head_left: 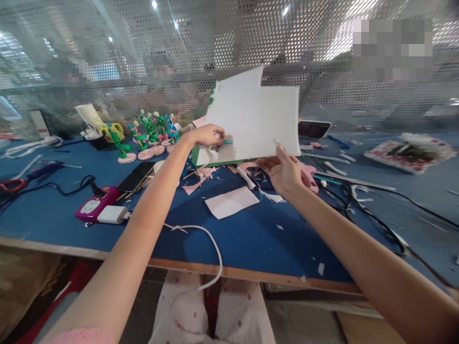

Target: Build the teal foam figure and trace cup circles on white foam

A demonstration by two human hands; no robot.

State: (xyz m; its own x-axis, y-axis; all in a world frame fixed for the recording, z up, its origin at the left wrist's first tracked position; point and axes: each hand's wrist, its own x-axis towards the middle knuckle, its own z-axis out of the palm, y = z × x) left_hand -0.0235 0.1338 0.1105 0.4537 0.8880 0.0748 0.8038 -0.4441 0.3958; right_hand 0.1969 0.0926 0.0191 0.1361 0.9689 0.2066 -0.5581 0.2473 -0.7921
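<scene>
A large white sheet [251, 114], like foam board or thick paper, is tilted up over the table, with a notch cut in its top edge. My right hand [285, 169] grips its lower right edge, thumb in front and fingers behind. In front of the sheet's left part, my left hand [210, 135] has its fingers closed. A small teal thing [227, 142] shows at its fingertips; its kind is hidden. Green material [195, 155] edges the sheet below and at left. A pale pink rectangular piece [232, 202] lies flat on the table below the hands.
Several small green and blue twisted craft plants on pink discs [146, 154] stand at left. Nearby are a black phone [136, 177], a purple power socket [95, 205] with a white charger [113, 214], and yellow scissors [114, 130]. Black cables [380, 224] and scraps lie at right. A perforated metal screen [215, 38] rises behind.
</scene>
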